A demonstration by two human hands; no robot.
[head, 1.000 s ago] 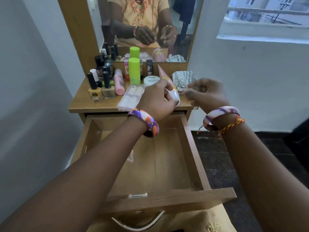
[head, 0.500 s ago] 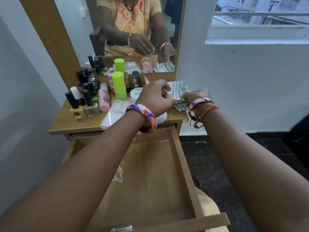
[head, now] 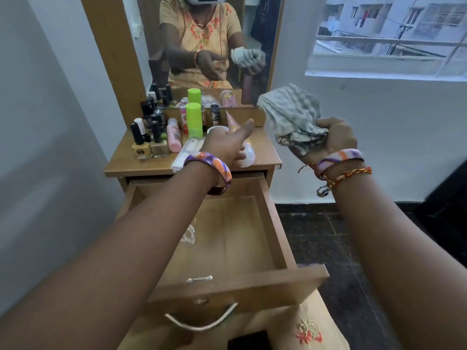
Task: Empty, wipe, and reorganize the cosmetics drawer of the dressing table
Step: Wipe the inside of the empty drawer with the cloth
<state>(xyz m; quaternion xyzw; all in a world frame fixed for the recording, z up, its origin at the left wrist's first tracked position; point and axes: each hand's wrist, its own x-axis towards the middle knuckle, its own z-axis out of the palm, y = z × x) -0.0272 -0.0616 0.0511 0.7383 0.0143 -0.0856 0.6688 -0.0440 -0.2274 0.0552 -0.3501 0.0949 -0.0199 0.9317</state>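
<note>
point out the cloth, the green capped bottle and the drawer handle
cloth (head: 290, 114), head view, middle of the bunched fabric
green capped bottle (head: 193, 114), head view, on its cap
drawer handle (head: 202, 324), head view, middle of the curved metal bar

Grey-striped cloth (head: 290, 114), lime-green tube (head: 193, 116)

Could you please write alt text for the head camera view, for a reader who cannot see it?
A person's right hand holds a crumpled grey cloth beside a wooden dressing table, while the open left hand hovers over the cosmetics crowded on its top. Below, the drawer stands pulled out and nearly empty.
</note>
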